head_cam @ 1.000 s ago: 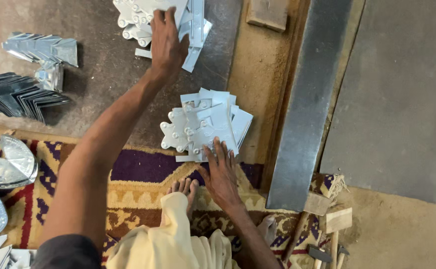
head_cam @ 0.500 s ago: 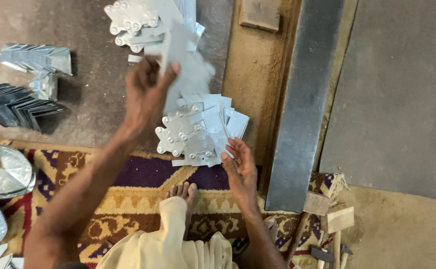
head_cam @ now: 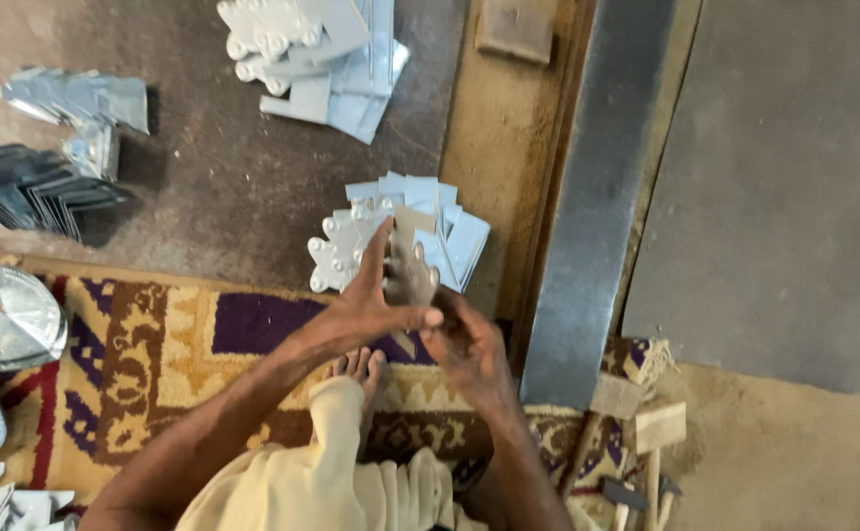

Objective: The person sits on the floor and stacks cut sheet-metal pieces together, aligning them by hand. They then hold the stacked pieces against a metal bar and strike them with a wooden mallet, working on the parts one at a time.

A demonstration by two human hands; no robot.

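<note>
My left hand (head_cam: 366, 310) holds a small flat metal piece (head_cam: 410, 270) upright just above the near pile of silvery cut metal plates (head_cam: 450, 231), which have scalloped, riveted edges. My right hand (head_cam: 467, 352) is curled right beside it, with its fingertips meeting the lower edge of the same piece next to my left thumb. The piece is blurred. A second pile of the same plates (head_cam: 317, 54) lies farther away on the dark floor.
Stacks of folded metal angles (head_cam: 37, 192) lie at the left and shiny curved sheet pieces (head_cam: 2, 320) at the left edge. I sit on a patterned rug (head_cam: 155, 344), my bare foot (head_cam: 356, 369) showing. A long steel bar (head_cam: 597, 197), a wooden block (head_cam: 516, 29) and hammers (head_cam: 641, 462) lie to the right.
My left hand reached to the far pile, took a metal piece and brought it back over the near pile. My right hand lifted off the near pile to meet it.
</note>
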